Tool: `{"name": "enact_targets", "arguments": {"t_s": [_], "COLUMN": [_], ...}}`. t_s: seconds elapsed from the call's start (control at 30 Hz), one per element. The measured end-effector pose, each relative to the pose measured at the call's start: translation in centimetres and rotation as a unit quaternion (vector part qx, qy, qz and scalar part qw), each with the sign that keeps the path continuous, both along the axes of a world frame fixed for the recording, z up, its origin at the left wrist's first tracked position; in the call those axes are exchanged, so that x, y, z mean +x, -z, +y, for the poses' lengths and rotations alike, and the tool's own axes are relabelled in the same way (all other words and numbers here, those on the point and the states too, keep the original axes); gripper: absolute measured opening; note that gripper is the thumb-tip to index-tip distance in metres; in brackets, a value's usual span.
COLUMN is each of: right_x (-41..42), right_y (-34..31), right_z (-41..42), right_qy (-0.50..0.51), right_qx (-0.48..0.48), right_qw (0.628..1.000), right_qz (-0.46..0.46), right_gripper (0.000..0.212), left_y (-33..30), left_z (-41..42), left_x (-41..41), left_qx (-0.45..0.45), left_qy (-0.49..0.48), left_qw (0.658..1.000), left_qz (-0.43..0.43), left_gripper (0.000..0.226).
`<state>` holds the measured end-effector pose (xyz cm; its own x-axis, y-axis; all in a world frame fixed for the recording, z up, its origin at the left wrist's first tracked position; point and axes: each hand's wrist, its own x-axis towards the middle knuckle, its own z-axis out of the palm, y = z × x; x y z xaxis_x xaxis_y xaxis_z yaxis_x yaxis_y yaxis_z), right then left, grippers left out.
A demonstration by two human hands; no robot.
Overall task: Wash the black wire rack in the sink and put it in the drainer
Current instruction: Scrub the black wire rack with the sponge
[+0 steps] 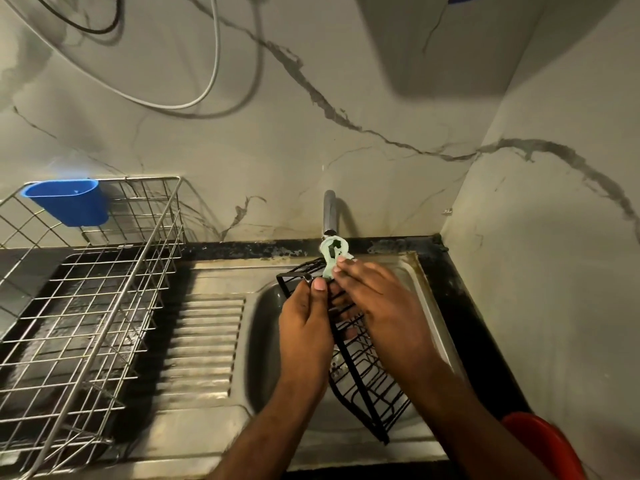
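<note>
— How is the black wire rack [360, 368] held?
— It is gripped at its top edge by the left hand [304, 323], tilted over the sink [263, 341].
— And the right hand [377, 299]?
— A pale green scrubber [330, 256] is pinched against the wires for scrubbing; the drainer [86, 299] is left waiting alongside.

Clearance around the grip
Faucet [329, 213] crowds just beyond the hands; ribbed drainboard [204, 341] left of them lies bare up to the drainer [104, 306]; wall close right.
</note>
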<state>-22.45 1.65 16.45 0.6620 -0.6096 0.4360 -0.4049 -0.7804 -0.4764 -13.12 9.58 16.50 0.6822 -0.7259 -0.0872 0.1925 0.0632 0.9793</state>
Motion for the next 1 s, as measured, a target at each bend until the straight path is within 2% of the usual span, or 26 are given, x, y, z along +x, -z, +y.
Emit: {"name": "enact_targets", "arguments": {"t_s": [0.07, 0.17, 0.43, 0.5, 0.57, 0.67, 0.77, 0.9, 1.0], "right_x": [-0.4, -1.2, -3.0, -2.7, -1.8, -0.2, 1.2, 1.8, 1.5], "right_y": [0.7, 1.9, 0.8, -0.4, -1.4, -2.7, -3.3, -2.9, -1.9], "right_z": [0.2, 0.3, -0.7, -0.9, -1.2, -1.7, -1.5, -1.3, -1.2], "right_qy": [0.007, 0.004, -0.055, -0.053, -0.043, -0.020, -0.041, -0.016, -0.020], "right_qx": [-0.033, -0.086, -0.030, -0.040, -0.050, -0.043, -0.047, -0.059, -0.066], "right_qw": [0.999, 0.996, 0.997, 0.998, 0.996, 0.998, 0.998, 0.997, 0.996], "right_qz": [-0.001, 0.011, 0.034, -0.012, -0.052, -0.040, -0.019, -0.053, -0.060], "right_gripper": [0.046, 0.045, 0.046, 0.037, 0.038, 0.047, 0.049, 0.044, 0.052], "left_y": [0.0, -0.3, -0.8, -0.9, -0.9, -1.0, -1.1, -1.7, -2.4], "left_z": [0.0, 0.0, -0.2, -0.3, -0.2, -0.1, 0.0, 0.2, 0.2], "left_x": [-0.1, 0.8, 3.3, 3.4, 3.0, 1.9, 1.2, 0.8, 1.1], "left_qx": [0.001, -0.009, -0.024, -0.021, -0.015, -0.015, -0.024, -0.047, -0.060], "left_qy": [-0.016, -0.046, -0.091, -0.085, -0.074, -0.059, -0.056, -0.064, -0.076], "left_qw": [1.000, 0.997, 0.992, 0.992, 0.994, 0.996, 0.997, 0.996, 0.995], "left_qz": [0.000, 0.055, 0.090, 0.089, 0.080, 0.067, 0.039, 0.029, 0.039], "left_gripper": [0.033, 0.035, 0.036, 0.035, 0.036, 0.037, 0.037, 0.037, 0.035]}}
